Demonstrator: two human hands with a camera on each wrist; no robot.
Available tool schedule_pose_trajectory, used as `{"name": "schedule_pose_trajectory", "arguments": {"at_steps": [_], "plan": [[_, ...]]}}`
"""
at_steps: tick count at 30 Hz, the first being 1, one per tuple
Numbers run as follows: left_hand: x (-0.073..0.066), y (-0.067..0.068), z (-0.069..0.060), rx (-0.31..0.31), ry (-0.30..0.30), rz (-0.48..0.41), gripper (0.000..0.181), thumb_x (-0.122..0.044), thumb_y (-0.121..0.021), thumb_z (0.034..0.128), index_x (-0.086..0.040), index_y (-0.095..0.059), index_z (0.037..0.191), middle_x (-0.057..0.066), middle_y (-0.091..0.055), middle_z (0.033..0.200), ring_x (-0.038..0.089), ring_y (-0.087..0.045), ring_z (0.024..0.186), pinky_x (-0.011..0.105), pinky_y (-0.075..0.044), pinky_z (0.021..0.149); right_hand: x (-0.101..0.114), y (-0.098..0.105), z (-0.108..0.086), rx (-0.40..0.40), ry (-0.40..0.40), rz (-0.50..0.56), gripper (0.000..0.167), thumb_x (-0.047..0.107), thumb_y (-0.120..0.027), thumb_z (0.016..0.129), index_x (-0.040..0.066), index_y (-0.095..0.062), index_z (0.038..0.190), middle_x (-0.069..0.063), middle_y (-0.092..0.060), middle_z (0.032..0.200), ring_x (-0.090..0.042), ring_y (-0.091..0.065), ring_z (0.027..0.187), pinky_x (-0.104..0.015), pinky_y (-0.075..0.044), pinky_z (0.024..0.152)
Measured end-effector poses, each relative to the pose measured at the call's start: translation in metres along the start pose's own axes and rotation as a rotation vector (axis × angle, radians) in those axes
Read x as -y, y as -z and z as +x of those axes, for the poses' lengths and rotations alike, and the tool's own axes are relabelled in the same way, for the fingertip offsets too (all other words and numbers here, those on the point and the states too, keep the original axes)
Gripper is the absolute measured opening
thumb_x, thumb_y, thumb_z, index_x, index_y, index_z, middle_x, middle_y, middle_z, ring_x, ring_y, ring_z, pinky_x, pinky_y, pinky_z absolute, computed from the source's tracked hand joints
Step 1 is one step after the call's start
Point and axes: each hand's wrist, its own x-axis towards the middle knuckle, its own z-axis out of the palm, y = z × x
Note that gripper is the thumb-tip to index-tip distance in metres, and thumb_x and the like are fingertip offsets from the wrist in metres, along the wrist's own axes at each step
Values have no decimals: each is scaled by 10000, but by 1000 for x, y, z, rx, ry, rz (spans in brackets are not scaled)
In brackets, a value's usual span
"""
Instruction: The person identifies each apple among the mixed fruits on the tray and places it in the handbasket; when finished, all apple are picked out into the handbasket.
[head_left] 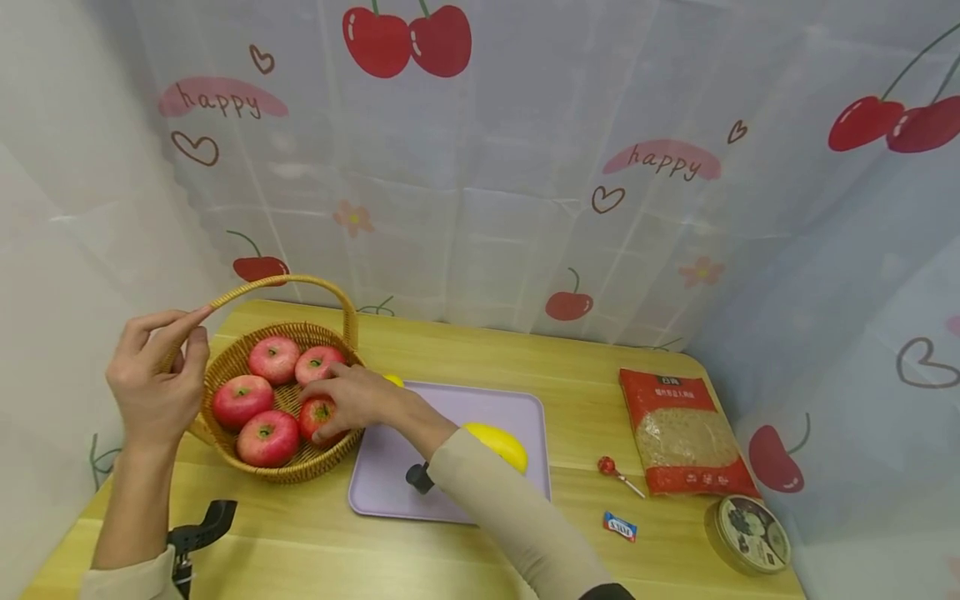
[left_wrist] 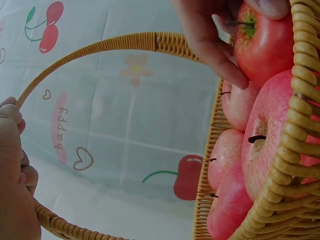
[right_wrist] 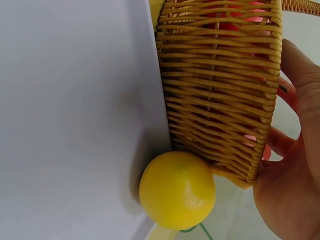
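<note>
My left hand (head_left: pixel 153 375) holds the arched handle (head_left: pixel 300 280) of a round wicker basket (head_left: pixel 288 475), pinching it on its left side. Several red apples (head_left: pixel 268 439) sit in the basket with their stems upward. Reaching across from the right, my right hand (head_left: pixel 352 398) has its fingers and thumb around a red apple (left_wrist: pixel 267 47) at the basket's right side. That apple is partly covered by the hand in the head view. In the right wrist view, the basket wall hides most of the fruit, and a round yellow fruit (right_wrist: pixel 177 190) lies beside it.
A lilac tray (head_left: pixel 450 400) adjoins the basket, with an oblong yellow fruit (head_left: pixel 501 444) partly behind my right sleeve. Farther right lie a lollipop (head_left: pixel 607 467), a small blue-wrapped candy (head_left: pixel 620 526), a red food packet (head_left: pixel 686 433) and a round tin (head_left: pixel 752 533). Curtains border the table.
</note>
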Motion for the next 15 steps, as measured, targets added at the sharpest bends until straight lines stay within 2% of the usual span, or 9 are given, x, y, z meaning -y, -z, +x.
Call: {"name": "schedule_pose_trajectory", "arguments": {"at_steps": [3, 10, 15], "plan": [[0, 0, 0, 4, -1, -1, 187, -24, -627, 913, 13, -796, 984, 291, -629, 920, -54, -316, 583, 42, -255, 610, -1, 1, -1, -21, -9, 4, 627, 607, -763, 804, 432, -578, 1377, 105, -458, 1349, -46, -436, 1167, -235, -352, 1016], [-2, 0, 0, 8, 2, 5, 192, -25, -622, 913, 16, -794, 988, 294, -628, 920, -55, -319, 588, 40, -253, 614, -5, 4, -1, -61, 29, -3, 516, 553, -755, 842, 390, -643, 1319, 119, -479, 1291, -19, -423, 1116, -200, -318, 973], [-2, -1, 1, 1, 4, 2, 190, -23, -623, 911, 16, -795, 984, 291, -630, 918, -58, -323, 596, 39, -255, 619, -7, 6, -2, -49, 12, 38, 484, 526, -757, 851, 382, -644, 1298, 114, -475, 1328, -33, -435, 1143, -206, -323, 1025]]}}
